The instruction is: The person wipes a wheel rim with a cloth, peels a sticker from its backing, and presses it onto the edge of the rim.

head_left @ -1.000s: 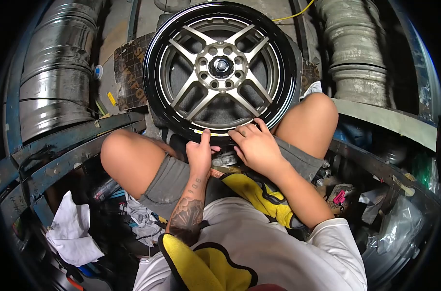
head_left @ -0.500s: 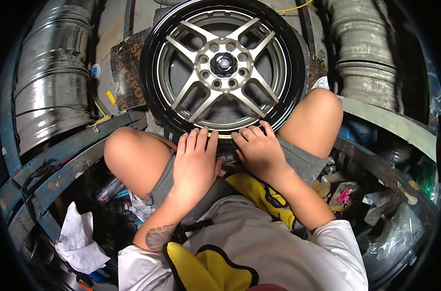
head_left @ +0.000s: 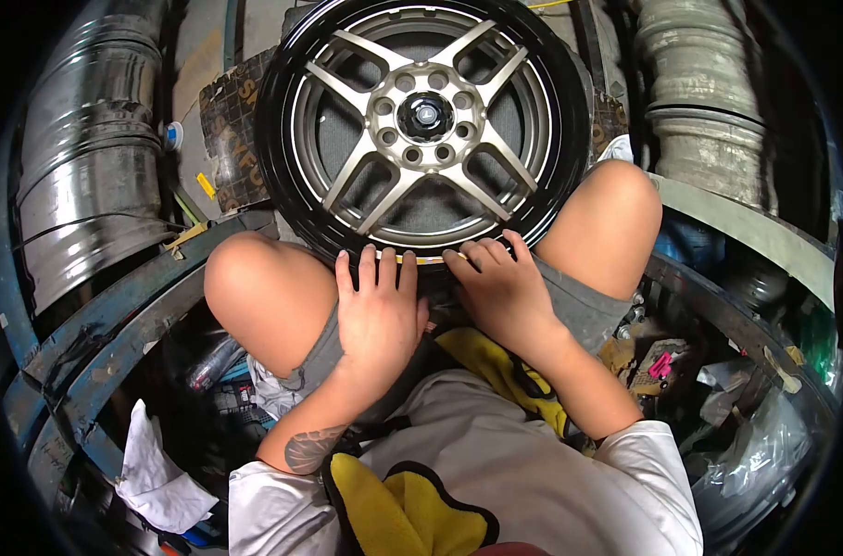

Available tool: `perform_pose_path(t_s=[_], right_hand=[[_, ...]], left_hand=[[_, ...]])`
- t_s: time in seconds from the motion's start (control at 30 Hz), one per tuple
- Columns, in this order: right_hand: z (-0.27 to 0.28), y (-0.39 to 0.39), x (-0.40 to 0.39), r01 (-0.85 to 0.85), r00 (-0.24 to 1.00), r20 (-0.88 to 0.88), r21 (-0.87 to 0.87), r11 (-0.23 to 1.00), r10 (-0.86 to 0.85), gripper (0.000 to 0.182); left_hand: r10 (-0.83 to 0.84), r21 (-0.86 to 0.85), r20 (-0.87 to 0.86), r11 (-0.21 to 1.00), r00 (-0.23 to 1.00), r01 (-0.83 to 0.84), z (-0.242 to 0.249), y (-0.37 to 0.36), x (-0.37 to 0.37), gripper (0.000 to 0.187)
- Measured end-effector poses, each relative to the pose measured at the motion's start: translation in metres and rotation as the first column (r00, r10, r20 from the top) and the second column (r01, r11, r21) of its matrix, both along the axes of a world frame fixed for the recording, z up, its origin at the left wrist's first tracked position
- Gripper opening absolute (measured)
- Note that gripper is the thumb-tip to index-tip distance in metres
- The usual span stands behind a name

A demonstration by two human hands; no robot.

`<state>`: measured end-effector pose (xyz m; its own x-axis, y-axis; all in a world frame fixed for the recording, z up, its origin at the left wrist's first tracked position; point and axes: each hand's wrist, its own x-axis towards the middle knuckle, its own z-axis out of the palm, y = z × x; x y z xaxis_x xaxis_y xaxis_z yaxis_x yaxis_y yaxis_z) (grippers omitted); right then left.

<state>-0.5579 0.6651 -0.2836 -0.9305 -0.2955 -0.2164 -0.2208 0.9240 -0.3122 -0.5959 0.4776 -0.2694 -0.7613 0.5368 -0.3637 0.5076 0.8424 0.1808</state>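
A wheel rim with bronze-silver spokes (head_left: 375, 176) and a glossy black outer lip faces up between my knees. My left hand (head_left: 377, 310) rests on the near edge of the lip, fingers spread and pointing forward. To its right, my right hand (head_left: 503, 292) lies on the same edge with its fingers apart and slightly bent. A narrow yellow and white strip (head_left: 429, 260) shows on the lip between the hands. Both thumbs are partly hidden. A yellow cloth with black edging (head_left: 496, 366) lies across my lap below the right hand.
Stacked metal rims stand at the left (head_left: 93, 148) and right (head_left: 704, 111). Curved blue metal bars (head_left: 125, 296) pass beside my legs. A white cloth (head_left: 162, 477) hangs at lower left; clear plastic (head_left: 764, 445) lies at lower right. Another yellow cloth (head_left: 394, 510) is near my body.
The view has shifted slightly. The wheel appears turned a little, and my left hand's fingers are spread wider. Both hands remain at its near edge.
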Motion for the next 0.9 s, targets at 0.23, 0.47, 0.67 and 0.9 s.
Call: perform_pose_path(t_s=[0.23,0.47,0.67,0.9], right_hand=[[-0.003,-0.002,0.006,0.019,0.999,-0.038,0.001,1.000,-0.019,0.041],[-0.002,-0.006,0.011,0.045,0.995,-0.090,0.029,0.999,-0.043,0.040],[-0.005,-0.010,0.016,0.072,0.988,-0.140,0.080,0.994,-0.060,0.049],[0.013,-0.021,0.027,0.176,0.984,0.011,0.046,0.983,-0.176,0.059]], left_hand=[[0.082,0.019,0.009,0.996,0.997,-0.082,0.007,0.007,0.016,0.076],[0.154,-0.024,0.047,0.988,0.987,-0.153,0.001,0.013,0.034,0.083],[0.157,-0.035,0.048,0.987,0.986,-0.155,0.000,0.012,0.031,0.078],[0.156,-0.045,0.059,0.987,0.986,-0.153,-0.001,0.010,0.032,0.075]])
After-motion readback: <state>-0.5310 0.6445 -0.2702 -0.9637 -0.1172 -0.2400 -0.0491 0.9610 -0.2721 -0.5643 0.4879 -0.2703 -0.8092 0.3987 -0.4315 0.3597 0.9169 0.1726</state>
